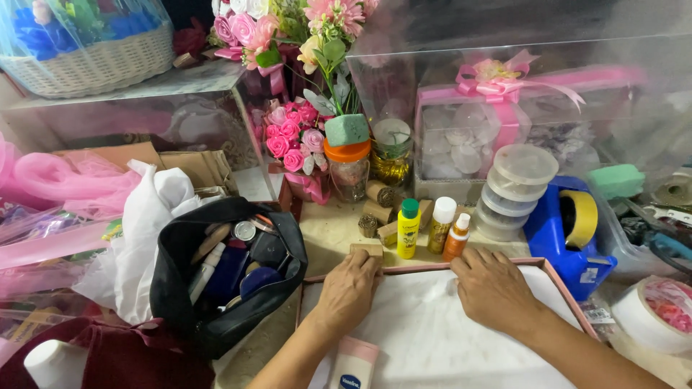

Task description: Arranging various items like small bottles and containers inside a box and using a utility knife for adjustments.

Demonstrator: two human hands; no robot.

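My left hand (348, 290) rests palm down on the far left corner of a pink-rimmed tray (562, 291) lined with white cloth, fingertips at the rim beside a small wooden block (367, 249). On the tray's far edge my right hand (494, 287) lies flat, fingers pointing left along the rim. Just beyond the rim stand a yellow bottle with a green cap (408, 228), a gold bottle with a white cap (440, 225) and a small orange bottle (457, 237). Neither hand holds anything that I can see. A pink-capped tube (352, 363) lies under my left forearm.
An open black pouch (229, 266) full of cosmetics sits left of the tray. A blue tape dispenser (569, 228), stacked clear tubs (512, 191) and a tape roll (650, 314) are on the right. Flower arrangements (294, 135), a jar (347, 168), gift boxes (504, 115) and a basket (86, 57) crowd the back.
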